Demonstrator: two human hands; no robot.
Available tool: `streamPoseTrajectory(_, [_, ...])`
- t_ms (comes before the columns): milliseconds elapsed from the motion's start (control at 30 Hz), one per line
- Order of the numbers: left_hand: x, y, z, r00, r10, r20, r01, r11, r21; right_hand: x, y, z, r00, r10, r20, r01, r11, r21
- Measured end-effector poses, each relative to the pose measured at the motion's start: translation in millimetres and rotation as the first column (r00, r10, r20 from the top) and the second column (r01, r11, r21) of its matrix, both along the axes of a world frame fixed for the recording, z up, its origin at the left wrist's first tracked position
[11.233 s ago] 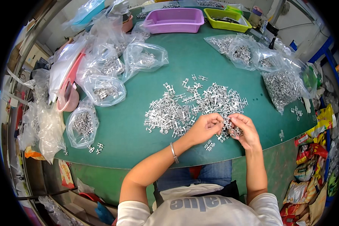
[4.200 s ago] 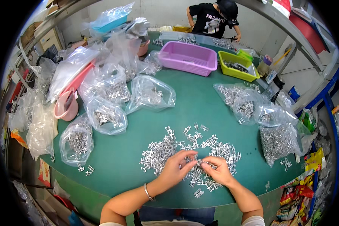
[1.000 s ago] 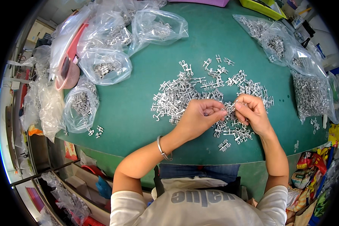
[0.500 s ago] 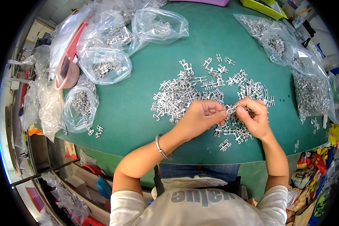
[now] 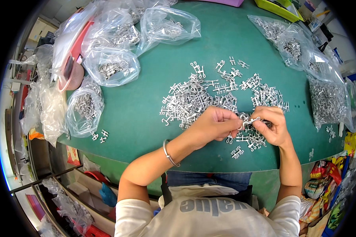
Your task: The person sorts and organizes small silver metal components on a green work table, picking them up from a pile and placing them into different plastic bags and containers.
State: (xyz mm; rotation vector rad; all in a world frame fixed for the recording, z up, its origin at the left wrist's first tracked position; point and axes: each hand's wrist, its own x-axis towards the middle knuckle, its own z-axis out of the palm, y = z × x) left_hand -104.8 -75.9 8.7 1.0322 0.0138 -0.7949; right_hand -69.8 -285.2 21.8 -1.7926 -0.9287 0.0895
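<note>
A heap of small silver metal parts (image 5: 209, 96) is spread over the green table (image 5: 146, 118). My left hand (image 5: 214, 125) and my right hand (image 5: 273, 125) meet just in front of the heap. Both pinch one small metal part (image 5: 247, 121) between their fingertips. A thin bangle sits on my left wrist. A few loose parts (image 5: 238, 152) lie on the table under my hands.
Clear plastic bags of metal parts (image 5: 110, 67) crowd the table's left and back; more bags (image 5: 328, 100) line the right edge. A pink bowl (image 5: 73, 75) sits at the left. A few stray parts (image 5: 101, 136) lie near the front-left edge. Colourful packets (image 5: 324, 181) sit lower right.
My hands have stayed together at the front of the heap, fingers working the small part. Over the longer span the view has tilted down toward the table.
</note>
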Motion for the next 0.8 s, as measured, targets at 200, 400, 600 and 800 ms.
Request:
streamPoseTrajectory(200, [0, 0, 4, 1.0, 0.025, -0.004, -0.025, 0.999, 0.039, 0, 3, 6, 0.95, 0.032, 0.312, 0.0, 0.995, -0.1])
streamPoseTrajectory(400, [-11, -12, -3, 0.895, 0.234, 0.38, -0.343, 0.906, 0.25, -2, 4, 11, 0.884, 0.006, 0.468, 0.15, 0.944, -0.295])
streamPoseTrajectory(600, [-16, -16, -2, 0.848, 0.262, 0.462, -0.431, 0.847, 0.311, -4, 2, 4, 0.845, -0.039, 0.534, 0.213, 0.939, -0.27])
streamPoseTrajectory(800, [-18, -15, 0, 0.859, 0.311, 0.407, -0.415, 0.888, 0.198, -9, 8, -5, 0.868, -0.154, 0.473, 0.267, 0.946, -0.182])
